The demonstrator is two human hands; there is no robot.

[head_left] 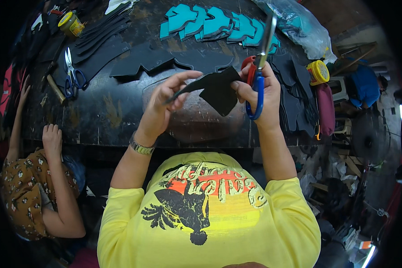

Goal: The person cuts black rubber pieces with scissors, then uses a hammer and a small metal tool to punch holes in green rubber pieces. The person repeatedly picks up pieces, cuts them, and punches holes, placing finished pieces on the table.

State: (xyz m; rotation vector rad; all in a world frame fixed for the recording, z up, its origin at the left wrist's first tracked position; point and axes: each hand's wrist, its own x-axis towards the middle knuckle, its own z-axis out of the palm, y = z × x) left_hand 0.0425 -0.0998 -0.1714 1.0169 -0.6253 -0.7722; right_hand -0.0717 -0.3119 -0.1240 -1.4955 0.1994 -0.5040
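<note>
Over the dark table (129, 109) I hold up a cut piece of thin black sheet material (221, 93). My left hand (156, 109) is closed on its narrow left end, between thumb and fingers. The right thumb pinches the broad end, and the same right hand (268, 100) also grips scissors (259, 100) with blue and red handles. Their blades point up and away, apart from the black piece. Just beyond my hands, a longer black sheet with a notched edge (165, 66) lies on the tabletop. My left wrist wears a metal watch (141, 145).
Teal cut pieces (214, 22) lie overlapped at the far side, beside a clear plastic bag (299, 27). Black sheets (295, 89) cover the right edge near a yellow jar (318, 72). Leftward are blue-handled scissors (71, 73), a hammer (56, 88), another jar (70, 23) and a seated person (40, 192).
</note>
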